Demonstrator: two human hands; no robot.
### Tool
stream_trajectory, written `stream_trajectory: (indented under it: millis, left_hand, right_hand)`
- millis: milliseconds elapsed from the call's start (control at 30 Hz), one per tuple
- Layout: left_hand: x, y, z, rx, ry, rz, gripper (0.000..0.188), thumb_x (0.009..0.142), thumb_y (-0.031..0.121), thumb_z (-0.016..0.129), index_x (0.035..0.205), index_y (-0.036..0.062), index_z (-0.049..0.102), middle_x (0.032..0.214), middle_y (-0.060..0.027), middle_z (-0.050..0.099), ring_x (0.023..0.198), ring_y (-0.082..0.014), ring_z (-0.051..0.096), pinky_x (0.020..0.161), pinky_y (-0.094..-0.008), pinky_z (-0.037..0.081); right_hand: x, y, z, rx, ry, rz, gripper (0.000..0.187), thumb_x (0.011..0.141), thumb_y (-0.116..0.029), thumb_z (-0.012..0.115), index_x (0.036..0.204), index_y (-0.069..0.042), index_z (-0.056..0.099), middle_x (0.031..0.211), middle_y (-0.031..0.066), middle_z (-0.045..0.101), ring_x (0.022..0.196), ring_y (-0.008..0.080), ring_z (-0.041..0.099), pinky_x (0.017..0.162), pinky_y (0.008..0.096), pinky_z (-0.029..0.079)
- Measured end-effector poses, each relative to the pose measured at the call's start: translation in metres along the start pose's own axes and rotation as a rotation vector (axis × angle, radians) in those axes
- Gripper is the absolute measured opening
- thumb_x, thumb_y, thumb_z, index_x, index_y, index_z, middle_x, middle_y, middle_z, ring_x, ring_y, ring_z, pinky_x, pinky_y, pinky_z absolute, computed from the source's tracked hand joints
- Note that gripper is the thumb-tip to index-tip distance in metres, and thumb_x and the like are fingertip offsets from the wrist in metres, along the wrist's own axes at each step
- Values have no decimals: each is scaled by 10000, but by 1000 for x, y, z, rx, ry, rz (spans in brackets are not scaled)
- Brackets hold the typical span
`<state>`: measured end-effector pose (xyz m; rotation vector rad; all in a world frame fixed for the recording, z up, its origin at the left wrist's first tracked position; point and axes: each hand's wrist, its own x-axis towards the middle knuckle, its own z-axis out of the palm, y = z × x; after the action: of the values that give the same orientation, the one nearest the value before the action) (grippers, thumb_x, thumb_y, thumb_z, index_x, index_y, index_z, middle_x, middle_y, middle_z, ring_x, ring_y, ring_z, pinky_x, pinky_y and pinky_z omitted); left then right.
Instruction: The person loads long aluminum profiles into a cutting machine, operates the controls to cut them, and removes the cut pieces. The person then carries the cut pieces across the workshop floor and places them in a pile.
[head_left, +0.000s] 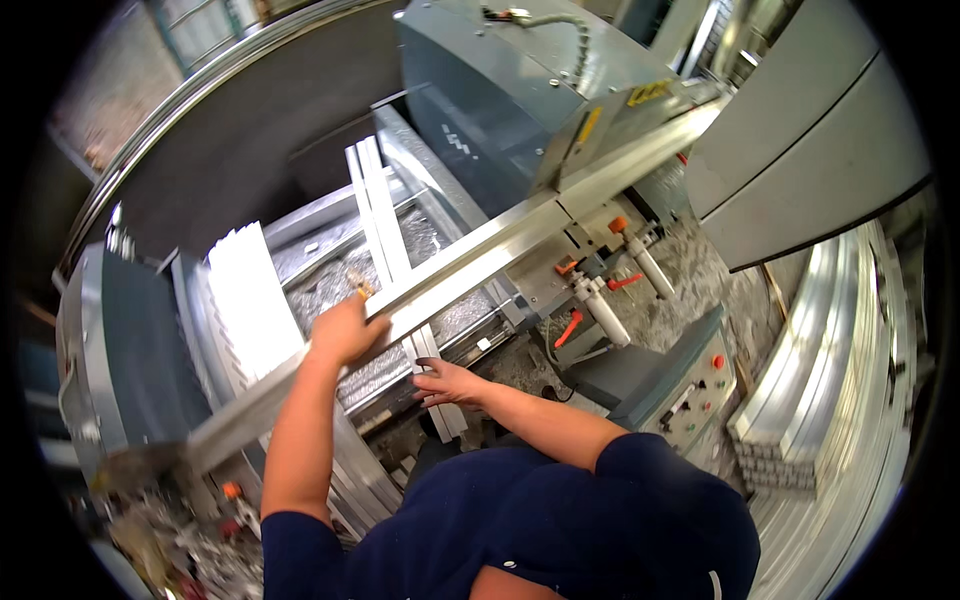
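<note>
Grey machinery [480, 110] stands behind; left hand [345, 332] touches a long bar [462, 272], grip unclear; right hand [455, 383] spreads wide.

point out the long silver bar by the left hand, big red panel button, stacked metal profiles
Long silver bar [470, 269], head view: its middle stretch.
Red panel button [718, 361], head view: its cap.
Stacked metal profiles [806, 375], head view: their top.

Illumination: bright, uneven. Glare overexposes the pale profiles [255, 300] and highlights the long metal bar [478, 265]. Fisheye distortion bends outer edges; corners are black. Fine detail is soft.
</note>
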<state>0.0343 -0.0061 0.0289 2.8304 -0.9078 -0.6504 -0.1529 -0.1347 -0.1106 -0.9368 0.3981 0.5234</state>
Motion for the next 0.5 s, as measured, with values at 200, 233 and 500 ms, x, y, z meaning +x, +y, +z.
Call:
stream_trajectory:
  millis: [200,233,500]
  left_hand:
    - [12,-154,-5,-524,-780,4,1020,680,501,855,1467,5,437,1387,-187,567,1297,-299,512,1083,-371,387]
    - [5,-163,-8,-602,-857,2,1028,690,448,867,1490,4,398,1419,-156,536,1332,-249,457,1133,-347,304]
    - [-19,-192,-1,-894,-906,-89,806,778,366,807,1410,-14,482,1309,-109,589,1219,-198,500,1065,-324,355]
  right_hand:
    - [71,7,41,617,-177,-109,570,928,-265,719,1385,-134,404,1334,74,570,1199,278,579,1045,454,469]
    - [81,8,47,680,-195,-122,533,923,-264,722,1356,-125,444,1294,74,597,1176,270,592,1045,454,474]
    - [89,4,79,793,-285,-131,649,827,-338,806,1354,-75,533,1315,93,601,1255,258,539,1148,435,380]
